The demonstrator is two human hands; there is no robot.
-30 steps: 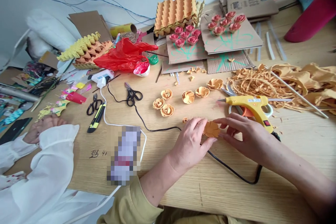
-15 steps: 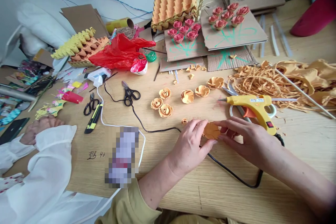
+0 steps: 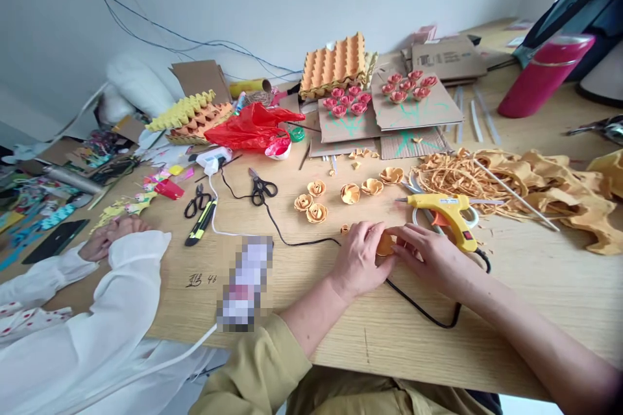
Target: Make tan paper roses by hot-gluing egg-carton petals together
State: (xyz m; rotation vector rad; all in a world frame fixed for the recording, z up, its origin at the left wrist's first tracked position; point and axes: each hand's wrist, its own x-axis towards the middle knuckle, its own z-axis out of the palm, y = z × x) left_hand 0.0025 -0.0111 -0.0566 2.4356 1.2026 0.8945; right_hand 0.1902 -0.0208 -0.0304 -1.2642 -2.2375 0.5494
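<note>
Between my two hands is an orange paper flower (image 3: 385, 246), cup-shaped and partly covered by my fingers. My left hand (image 3: 361, 258) grips its left side, thumb below and fingers above. On its right side, my right hand (image 3: 422, 251) has its fingers closed over the edge. A small rolled flower centre (image 3: 345, 229) lies just past my left fingers. Farther off sit several finished orange flowers (image 3: 350, 193). A yellow hot glue gun (image 3: 448, 213) rests beyond my right hand, its black cord running under my hands.
Orange cut strips (image 3: 450, 175) heap at the right. Black-handled scissors (image 3: 263, 189), a utility knife (image 3: 200, 224) and a blurred-out phone (image 3: 246, 282) lie to the left. Pink flowers stand on cardboard (image 3: 416, 113) at the back. Another person's white sleeve (image 3: 139, 272) rests at far left.
The view has tilted up and pulled back, showing more wall and the whole pink bottle. My right hand has come in closer over the flower, covering more of it.
</note>
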